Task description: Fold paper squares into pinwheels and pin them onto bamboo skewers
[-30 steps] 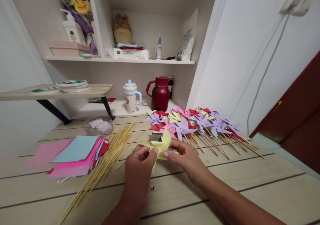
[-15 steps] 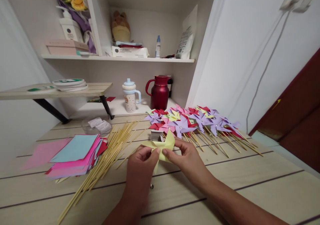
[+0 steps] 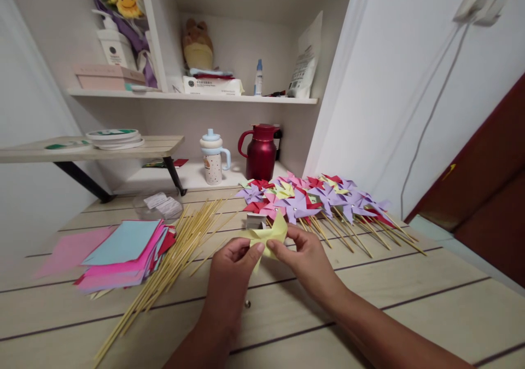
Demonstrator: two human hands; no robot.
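A pale yellow paper pinwheel [image 3: 276, 230], folded into pointed blades, is held between my two hands above the table. My left hand [image 3: 234, 262] pinches its left side, thumb near the centre. On the other side my right hand [image 3: 305, 254] grips it between thumb and fingers, thumb also close to the centre. No stick shows on this pinwheel. A small shiny metal piece [image 3: 247, 304] lies on the table below my left hand. Just behind the pinwheel stands a small open grey-white box [image 3: 256, 221].
Thin wooden sticks [image 3: 176, 265] lie in a bundle at left, beside stacked coloured paper [image 3: 123, 243] and a clear container [image 3: 158, 205]. Finished pinwheels [image 3: 328, 197] on sticks are piled at back right. Behind stand a red jug [image 3: 261, 153] and a cup [image 3: 212, 161].
My right thumb has shifted slightly up and inward on the yellow paper, and its blades have turned a little. Both hands keep their hold.
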